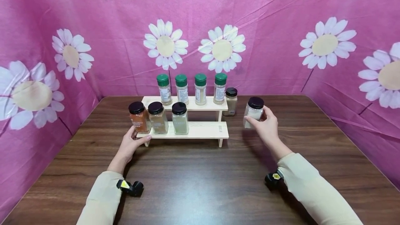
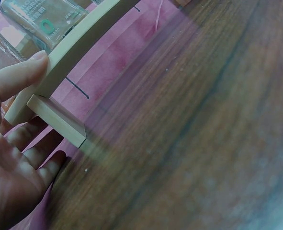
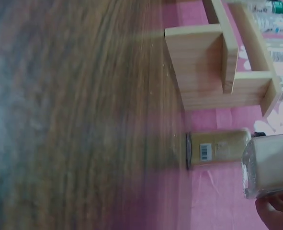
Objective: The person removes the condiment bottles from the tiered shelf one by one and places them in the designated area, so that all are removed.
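My right hand grips a square glass jar of white contents with a black lid, to the right of a two-tier wooden spice rack. In the right wrist view this jar is tilted across the frame, fingertips at its side. My left hand holds the left end of the rack's lower shelf, its thumb over the front edge and its fingers curled below in the left wrist view. On that shelf stand an orange-red spice jar, a brown spice jar and a pale green one.
Several green-capped shaker bottles line the upper shelf. Behind the rack's right end, a black-lidded jar of tan powder stands on the wooden table. A pink cloth with daisies hangs around the back and sides.
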A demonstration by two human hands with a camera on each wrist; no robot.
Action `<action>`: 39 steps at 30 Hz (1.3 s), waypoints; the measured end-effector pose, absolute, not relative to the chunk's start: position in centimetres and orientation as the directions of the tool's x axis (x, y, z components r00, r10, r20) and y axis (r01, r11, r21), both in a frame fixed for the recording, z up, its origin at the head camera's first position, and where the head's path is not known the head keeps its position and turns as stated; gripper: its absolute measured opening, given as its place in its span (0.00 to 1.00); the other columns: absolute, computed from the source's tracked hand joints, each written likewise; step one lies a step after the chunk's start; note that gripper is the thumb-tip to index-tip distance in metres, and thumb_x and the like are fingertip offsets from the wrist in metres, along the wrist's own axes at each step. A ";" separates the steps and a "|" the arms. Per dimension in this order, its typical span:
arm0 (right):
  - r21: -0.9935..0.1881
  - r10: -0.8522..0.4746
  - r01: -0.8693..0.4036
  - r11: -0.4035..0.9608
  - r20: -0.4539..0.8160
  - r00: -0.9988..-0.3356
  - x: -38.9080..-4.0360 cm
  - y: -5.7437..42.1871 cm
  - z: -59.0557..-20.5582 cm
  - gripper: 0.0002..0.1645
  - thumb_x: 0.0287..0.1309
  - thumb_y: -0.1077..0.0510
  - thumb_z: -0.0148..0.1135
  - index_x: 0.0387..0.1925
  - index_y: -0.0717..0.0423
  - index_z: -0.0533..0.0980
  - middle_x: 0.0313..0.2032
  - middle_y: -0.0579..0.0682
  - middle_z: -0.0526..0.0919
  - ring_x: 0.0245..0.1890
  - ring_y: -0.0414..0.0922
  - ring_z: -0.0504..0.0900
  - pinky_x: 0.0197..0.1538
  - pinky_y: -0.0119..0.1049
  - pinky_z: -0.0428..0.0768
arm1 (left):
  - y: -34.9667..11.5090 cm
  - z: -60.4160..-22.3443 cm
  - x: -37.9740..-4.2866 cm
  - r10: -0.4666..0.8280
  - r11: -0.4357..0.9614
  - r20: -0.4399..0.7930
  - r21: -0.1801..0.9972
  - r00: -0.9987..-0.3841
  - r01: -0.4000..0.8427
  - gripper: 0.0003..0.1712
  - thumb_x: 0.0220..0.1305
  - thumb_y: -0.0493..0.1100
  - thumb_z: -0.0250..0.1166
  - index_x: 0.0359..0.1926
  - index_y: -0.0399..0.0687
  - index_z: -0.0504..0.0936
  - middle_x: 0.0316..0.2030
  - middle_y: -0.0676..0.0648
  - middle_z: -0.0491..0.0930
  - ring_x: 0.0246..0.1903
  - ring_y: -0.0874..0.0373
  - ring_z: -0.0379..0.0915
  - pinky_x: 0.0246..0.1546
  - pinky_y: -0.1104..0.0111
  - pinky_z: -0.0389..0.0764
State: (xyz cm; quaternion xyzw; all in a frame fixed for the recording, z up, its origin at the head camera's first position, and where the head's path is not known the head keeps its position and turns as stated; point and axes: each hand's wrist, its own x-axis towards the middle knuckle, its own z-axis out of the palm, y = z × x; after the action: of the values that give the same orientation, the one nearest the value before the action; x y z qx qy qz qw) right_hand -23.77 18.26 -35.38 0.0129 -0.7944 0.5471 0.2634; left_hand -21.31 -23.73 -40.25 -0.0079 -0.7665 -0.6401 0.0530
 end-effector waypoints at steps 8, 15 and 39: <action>-0.877 0.262 -0.260 0.403 0.383 -0.886 -25.2 18.6 -35.7 0.28 0.38 0.65 0.67 0.45 0.65 0.69 0.34 0.55 0.75 0.30 0.36 0.70 0.33 0.24 0.69 | -23.8 -40.4 -21.3 -0.052 0.168 0.093 0.982 -0.994 0.083 0.37 0.48 0.37 0.65 0.58 0.40 0.57 0.52 0.40 0.65 0.45 0.64 0.62 0.42 0.76 0.65; -0.892 0.216 -0.263 0.368 0.357 -0.909 -26.5 19.1 -36.2 0.30 0.40 0.65 0.66 0.48 0.67 0.67 0.39 0.59 0.74 0.35 0.38 0.71 0.36 0.25 0.69 | -23.7 -40.4 -21.4 -0.035 0.153 0.105 0.983 -0.994 0.098 0.36 0.49 0.34 0.63 0.59 0.38 0.56 0.53 0.38 0.64 0.44 0.64 0.64 0.40 0.75 0.67; -0.899 0.186 -0.245 0.362 0.327 -0.926 -31.5 20.5 -37.5 0.30 0.42 0.66 0.64 0.49 0.67 0.65 0.41 0.60 0.73 0.35 0.39 0.70 0.38 0.28 0.69 | -23.7 -40.3 -21.4 -0.047 0.153 0.094 0.984 -0.994 0.086 0.36 0.49 0.34 0.64 0.58 0.39 0.57 0.51 0.33 0.65 0.38 0.66 0.67 0.37 0.75 0.68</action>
State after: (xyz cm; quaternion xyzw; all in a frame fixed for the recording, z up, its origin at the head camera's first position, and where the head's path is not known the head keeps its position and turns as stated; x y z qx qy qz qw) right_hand -31.52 20.55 -37.52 0.0183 -0.8028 0.5645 0.1909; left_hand -21.41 -23.75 -40.25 -0.0130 -0.7576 -0.6506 0.0509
